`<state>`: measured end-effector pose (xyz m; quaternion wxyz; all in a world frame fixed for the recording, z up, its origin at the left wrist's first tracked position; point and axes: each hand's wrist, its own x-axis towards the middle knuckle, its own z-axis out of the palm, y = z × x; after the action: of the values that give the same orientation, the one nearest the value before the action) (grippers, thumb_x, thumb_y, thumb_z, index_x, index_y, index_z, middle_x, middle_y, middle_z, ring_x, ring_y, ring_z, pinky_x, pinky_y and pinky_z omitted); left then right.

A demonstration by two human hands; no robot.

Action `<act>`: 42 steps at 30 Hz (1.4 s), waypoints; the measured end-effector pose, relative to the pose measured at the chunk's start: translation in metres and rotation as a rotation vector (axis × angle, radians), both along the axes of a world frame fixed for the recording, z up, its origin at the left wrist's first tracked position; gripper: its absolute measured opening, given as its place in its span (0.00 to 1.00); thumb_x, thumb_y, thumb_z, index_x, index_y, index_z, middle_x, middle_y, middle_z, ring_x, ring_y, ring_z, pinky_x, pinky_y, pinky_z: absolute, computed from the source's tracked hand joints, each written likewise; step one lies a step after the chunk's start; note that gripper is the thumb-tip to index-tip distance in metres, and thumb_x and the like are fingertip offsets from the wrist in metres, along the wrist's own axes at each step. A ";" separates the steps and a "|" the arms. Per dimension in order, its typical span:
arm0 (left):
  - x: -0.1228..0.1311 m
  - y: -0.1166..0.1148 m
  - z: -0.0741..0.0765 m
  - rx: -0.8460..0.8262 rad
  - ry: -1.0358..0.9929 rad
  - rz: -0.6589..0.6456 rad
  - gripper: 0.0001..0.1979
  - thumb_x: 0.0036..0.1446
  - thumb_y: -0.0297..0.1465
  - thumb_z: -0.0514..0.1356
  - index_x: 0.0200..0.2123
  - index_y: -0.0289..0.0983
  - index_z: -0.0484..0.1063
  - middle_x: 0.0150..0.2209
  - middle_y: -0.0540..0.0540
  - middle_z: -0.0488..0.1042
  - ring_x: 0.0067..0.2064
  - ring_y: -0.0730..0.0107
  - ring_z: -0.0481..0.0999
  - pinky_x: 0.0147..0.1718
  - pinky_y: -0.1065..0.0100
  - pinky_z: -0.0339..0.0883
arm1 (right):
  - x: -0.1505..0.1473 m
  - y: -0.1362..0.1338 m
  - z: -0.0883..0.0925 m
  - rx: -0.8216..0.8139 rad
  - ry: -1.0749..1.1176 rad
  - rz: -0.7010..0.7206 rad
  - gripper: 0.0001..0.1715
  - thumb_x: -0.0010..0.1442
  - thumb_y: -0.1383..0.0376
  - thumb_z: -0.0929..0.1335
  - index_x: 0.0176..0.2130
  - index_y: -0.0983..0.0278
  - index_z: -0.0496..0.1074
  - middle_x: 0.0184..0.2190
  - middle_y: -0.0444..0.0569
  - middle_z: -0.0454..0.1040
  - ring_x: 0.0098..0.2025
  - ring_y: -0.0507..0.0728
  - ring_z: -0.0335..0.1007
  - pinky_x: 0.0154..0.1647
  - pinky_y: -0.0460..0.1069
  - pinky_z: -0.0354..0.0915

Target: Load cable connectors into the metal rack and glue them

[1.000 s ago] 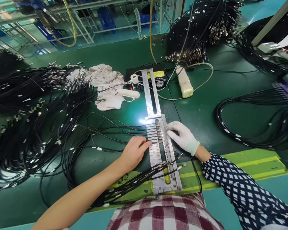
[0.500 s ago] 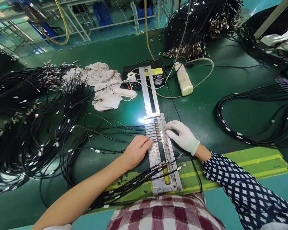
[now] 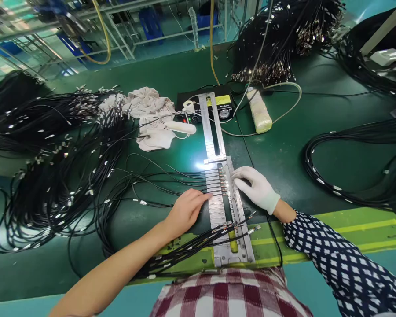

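A slotted metal fixture lies in front of me, with several black cables side by side across its upper slots, their stripped ends pointing right. My left hand, bare, rests on the fixture's left edge. Its fingers close on a black cable at the lowest filled slot, the index finger stretched along it. My right hand, in a white glove, touches the fixture's right rail with bent fingers; whatever is between its fingertips is hidden. Below, a loose bunch of black cables with metal ends crosses the fixture.
Piles of black cables cover the left side, beside a crumpled cloth. Behind the fixture stand a black control box, a white handheld piece and a bottle. A cable coil lies right.
The view has shifted a little, so the bench appears farther right. My left index finger is stretched out more at the cable. My right hand stays at the rail.
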<state>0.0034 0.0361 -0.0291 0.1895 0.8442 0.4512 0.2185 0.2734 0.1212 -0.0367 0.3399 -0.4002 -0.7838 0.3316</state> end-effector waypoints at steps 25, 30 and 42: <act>0.025 0.001 -0.002 0.085 -0.045 0.004 0.09 0.68 0.25 0.50 0.45 0.38 0.69 0.39 0.46 0.72 0.39 0.72 0.73 0.40 0.71 0.71 | 0.001 -0.001 -0.004 0.018 -0.016 0.001 0.08 0.65 0.65 0.65 0.38 0.61 0.74 0.43 0.49 0.76 0.48 0.60 0.72 0.53 0.57 0.67; 0.012 0.006 -0.002 0.115 -0.031 -0.030 0.12 0.68 0.25 0.50 0.48 0.37 0.71 0.39 0.45 0.74 0.38 0.73 0.75 0.39 0.73 0.71 | 0.000 -0.001 -0.003 0.008 -0.013 0.006 0.08 0.65 0.66 0.65 0.38 0.60 0.75 0.42 0.49 0.76 0.48 0.60 0.72 0.53 0.58 0.67; 0.011 0.014 -0.012 0.252 0.046 -0.110 0.14 0.67 0.24 0.49 0.50 0.36 0.70 0.42 0.43 0.76 0.43 0.69 0.75 0.45 0.68 0.72 | 0.000 0.000 0.000 -0.011 -0.021 0.006 0.08 0.65 0.64 0.65 0.38 0.60 0.75 0.43 0.50 0.77 0.48 0.60 0.71 0.54 0.57 0.67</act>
<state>0.0144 0.0500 -0.0415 0.0835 0.8896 0.3775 0.2433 0.2732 0.1215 -0.0367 0.3283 -0.4032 -0.7867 0.3328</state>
